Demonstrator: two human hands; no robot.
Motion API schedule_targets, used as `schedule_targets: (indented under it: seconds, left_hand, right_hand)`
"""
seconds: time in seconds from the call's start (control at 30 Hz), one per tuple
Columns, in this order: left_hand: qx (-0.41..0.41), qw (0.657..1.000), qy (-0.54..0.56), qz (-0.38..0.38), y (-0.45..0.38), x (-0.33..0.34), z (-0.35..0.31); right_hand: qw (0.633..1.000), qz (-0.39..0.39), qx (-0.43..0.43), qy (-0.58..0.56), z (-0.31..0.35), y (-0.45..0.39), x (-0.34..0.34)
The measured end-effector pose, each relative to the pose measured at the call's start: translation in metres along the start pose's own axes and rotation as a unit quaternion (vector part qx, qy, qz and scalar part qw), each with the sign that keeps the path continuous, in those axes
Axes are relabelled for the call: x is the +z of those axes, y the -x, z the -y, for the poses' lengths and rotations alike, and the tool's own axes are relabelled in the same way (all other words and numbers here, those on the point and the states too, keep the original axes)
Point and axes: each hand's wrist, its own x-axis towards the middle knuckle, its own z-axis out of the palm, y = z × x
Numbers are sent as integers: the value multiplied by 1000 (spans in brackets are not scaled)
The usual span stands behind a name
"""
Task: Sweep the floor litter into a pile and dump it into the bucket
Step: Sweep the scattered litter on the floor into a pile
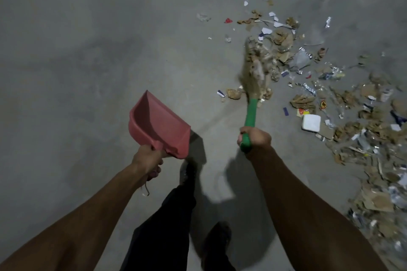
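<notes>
My left hand point(148, 159) grips the handle of a red dustpan point(159, 122), held above the floor with its open mouth tilted up and to the right. My right hand point(255, 137) grips the green handle of a broom point(250, 114). The broom's straw head point(254, 68) is blurred and lies among the litter. Litter point(343, 103) of cardboard scraps, paper bits and foil wrappers is spread in a band from the top centre down the right side. No bucket is in view.
A white foam box point(311, 122) lies among the scraps at right. Bare grey concrete floor point(77, 50) fills the left half. My dark trouser leg point(167, 222) and a shoe point(217, 242) are at the bottom centre.
</notes>
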Motion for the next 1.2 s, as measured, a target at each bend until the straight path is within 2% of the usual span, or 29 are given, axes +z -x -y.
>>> schedule_targets:
  seconds: [0.13,0.23,0.37,0.47,0.53,0.67,0.8,0.87,0.93,1.07,1.2]
  left_hand:
    - [0,1000,-4,10,3,10,-8]
    - [15,1000,-9,20,8,17,-15]
    - [31,999,-27,32,16,23,-22]
    - [29,998,-45,30,23,24,-25]
    - [29,998,-51,30,29,23,-25]
    - [33,997,-64,23,38,22,-23]
    - [39,996,-83,3,39,21,-17]
    - [37,996,-85,-3,37,21,-12]
    - [35,996,-83,2,35,23,-8]
    - [33,996,-80,3,35,31,-3]
    - [42,997,-68,12,42,39,-5]
  right_hand:
    - [995,-40,19,-94,15,-33,-42]
    - [986,-121,18,-113,22,-37,-79]
    - [987,-116,-8,-109,20,-1,-86]
    - [993,-52,-27,-98,-3,48,-64]
    - [994,-38,-56,-87,-22,80,-47]
    - [996,48,-68,-8,-47,121,-26]
    - [981,89,-68,161,-58,122,-27]
    - [977,93,-63,182,-59,112,-32]
    - [983,91,-56,152,-62,95,-41]
    - [999,22,-10,49,-61,54,-80]
    - [996,-82,23,24,-37,20,-124]
